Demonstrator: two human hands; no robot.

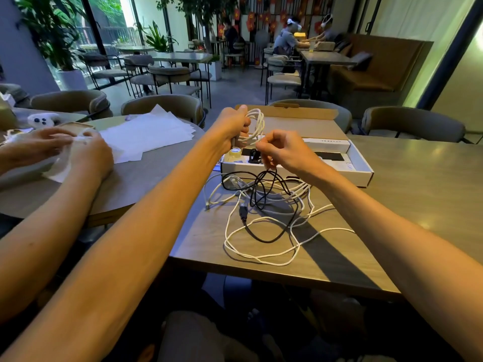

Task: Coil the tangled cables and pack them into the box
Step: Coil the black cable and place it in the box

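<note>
My left hand (pixel 234 124) grips a small coil of white cable (pixel 257 124), raised above the open cardboard box (pixel 360 163). My right hand (pixel 285 148) is beside it, pinching the white strand that runs down from the coil. Below both hands a tangle of white cables (pixel 261 254) and a black cable (pixel 264 239) with a USB plug (pixel 243 211) lies on the table (pixel 418 194). Inside the box I see a coiled black cable (pixel 254 155), a roll of tape (pixel 234 152) and a white inner box (pixel 326 145).
On the round table to the left, another person's hands (pixel 78 150) handle white paper near loose white sheets (pixel 146 134). Chairs (pixel 413 124) stand behind the table. The near table edge runs just below the tangle. Further tables, chairs and seated people fill the back.
</note>
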